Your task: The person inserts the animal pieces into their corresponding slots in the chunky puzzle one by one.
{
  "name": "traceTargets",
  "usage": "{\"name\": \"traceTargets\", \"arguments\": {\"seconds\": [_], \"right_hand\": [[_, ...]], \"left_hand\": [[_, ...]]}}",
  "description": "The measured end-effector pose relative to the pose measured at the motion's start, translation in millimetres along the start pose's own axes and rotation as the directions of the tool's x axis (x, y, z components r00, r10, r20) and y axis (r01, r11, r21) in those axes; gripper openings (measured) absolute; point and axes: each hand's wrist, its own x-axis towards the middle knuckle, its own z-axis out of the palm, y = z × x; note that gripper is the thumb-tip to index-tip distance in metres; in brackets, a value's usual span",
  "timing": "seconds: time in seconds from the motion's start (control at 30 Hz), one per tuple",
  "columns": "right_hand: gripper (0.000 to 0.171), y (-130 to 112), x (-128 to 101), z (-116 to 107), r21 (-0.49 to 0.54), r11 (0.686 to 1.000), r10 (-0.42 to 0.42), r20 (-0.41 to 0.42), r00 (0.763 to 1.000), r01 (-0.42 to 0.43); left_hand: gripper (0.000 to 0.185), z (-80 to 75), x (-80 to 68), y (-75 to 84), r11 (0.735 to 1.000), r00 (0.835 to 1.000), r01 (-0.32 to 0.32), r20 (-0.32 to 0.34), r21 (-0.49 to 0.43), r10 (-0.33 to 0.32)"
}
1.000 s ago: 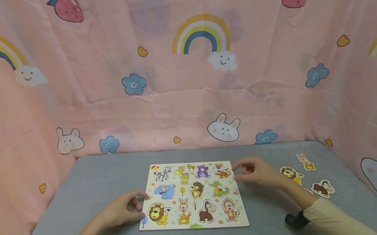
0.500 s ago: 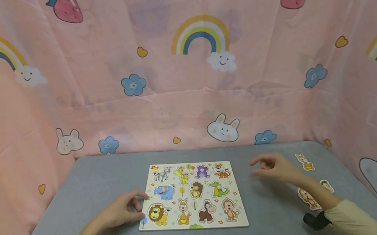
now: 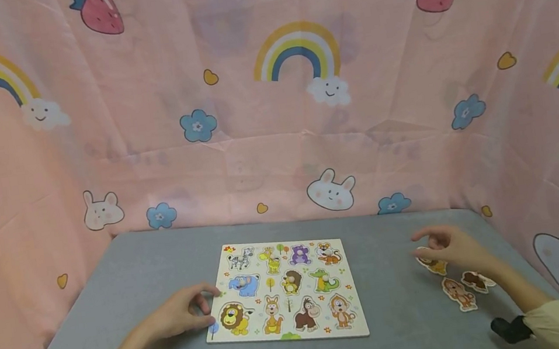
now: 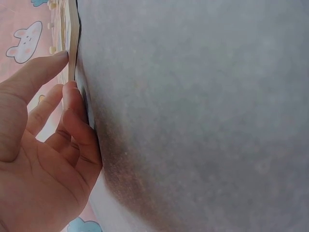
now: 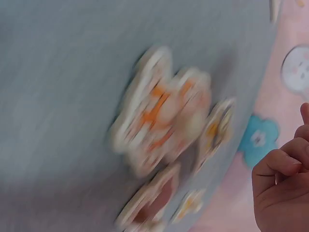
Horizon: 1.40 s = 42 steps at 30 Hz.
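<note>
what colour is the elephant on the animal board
Blue; the elephant shows best in the head view.

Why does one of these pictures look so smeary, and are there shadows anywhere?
Right wrist view: the animal pieces are smeared, probably by motion, while the right hand looks sharper. Left wrist view: a dark brownish patch, likely shadow, lies on the grey table beside the left hand. Head view: the puzzle board looks clear.

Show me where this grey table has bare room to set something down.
Bare: between the animal puzzle board and the loose monkey piece; behind the left hand, toward the pink curtain; and along the board's near side. Crowded: beneath and around the right hand, where other animal pieces cluster.
</note>
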Motion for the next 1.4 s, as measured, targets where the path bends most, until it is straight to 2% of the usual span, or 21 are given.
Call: {"name": "traceTargets", "arguments": {"seconds": [0.17,0.33,0.43,0.83,1.03,1.4], "right_hand": [[0.033,19,-10,-13,-0.017,0.998,-0.064,0.003,0.998,0.064],[0.038,33,-17,-22,-0.057,0.996,-0.068,0.008,0.998,0.068],[0.038,38,-19,-25,-0.094,0.994,-0.058,0.015,0.998,0.059],[0.044,50,-26,-32,-0.103,0.995,0.001,0.070,0.998,0.006],[0.044,54,-25,-32,-0.116,0.993,0.007,0.070,0.998,0.002],[0.044,52,-19,-26,-0.116,0.990,0.093,0.087,0.992,-0.082]], "left_hand": [[0.047,-0.2,-0.8,-0.4,1.000,1.000,-0.004,-0.002,0.003,0.004],[0.046,-0.8,0.2,-0.7,1.000,1.000,-0.013,0.001,0.010,0.013],[0.045,-1.3,0.8,-0.9,1.000,1.000,-0.019,0.003,0.012,0.019],[0.044,-2.4,0.2,2.0,0.999,0.999,-0.036,0.003,0.023,0.036],[0.044,-2.3,-0.3,1.9,0.999,0.999,-0.037,0.001,0.017,0.037],[0.045,-0.9,-0.4,0.6,1.000,1.000,-0.023,-0.003,0.014,0.023]]}}
